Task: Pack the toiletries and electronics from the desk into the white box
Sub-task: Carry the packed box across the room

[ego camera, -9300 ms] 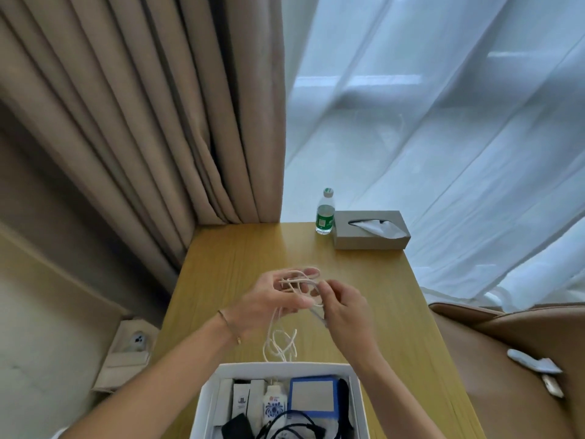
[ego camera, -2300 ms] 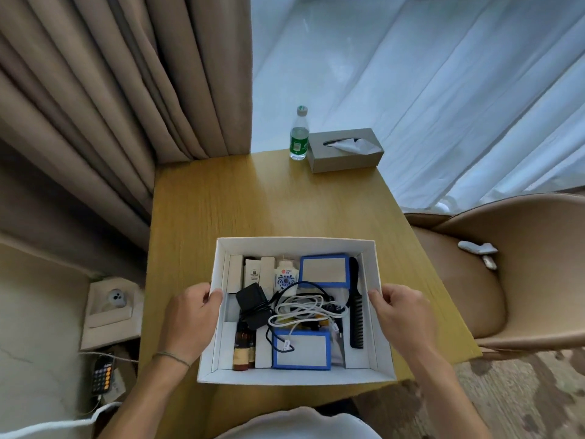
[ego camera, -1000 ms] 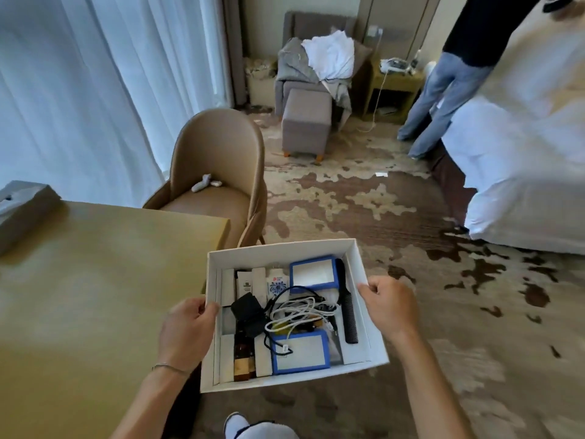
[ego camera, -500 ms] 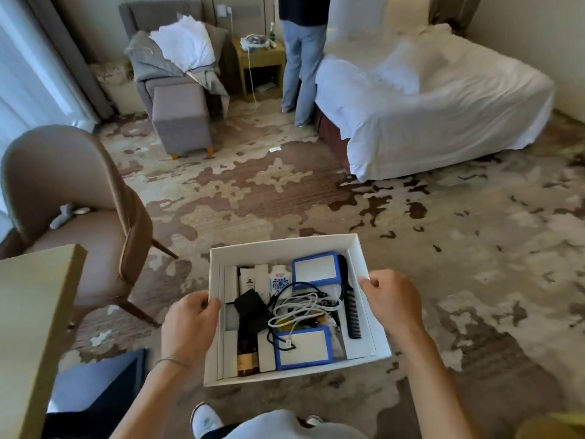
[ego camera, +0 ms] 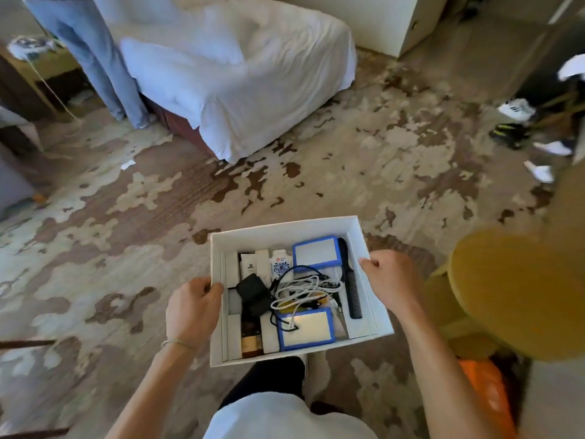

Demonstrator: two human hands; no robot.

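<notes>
I hold the white box (ego camera: 285,228) in the air over the carpet, one hand on each side wall. My left hand (ego camera: 193,307) grips its left wall and my right hand (ego camera: 391,282) grips its right wall. Inside lie a coiled white cable (ego camera: 304,289), a black charger (ego camera: 253,289), a black comb (ego camera: 349,280), two blue-framed cases (ego camera: 315,251), a brown bottle (ego camera: 251,335) and several small white toiletry packs (ego camera: 248,264).
A bed with white sheets (ego camera: 240,68) stands ahead on the patterned carpet. A person in jeans (ego camera: 91,55) stands at its left. A mustard round seat (ego camera: 519,293) is close on my right, with an orange object (ego camera: 487,394) below it. Shoes (ego camera: 516,109) lie far right.
I lifted the box off the desk and turned right. The desk and the tan chair have left the view; the bed has shifted left and a mustard seat has come in at right.
</notes>
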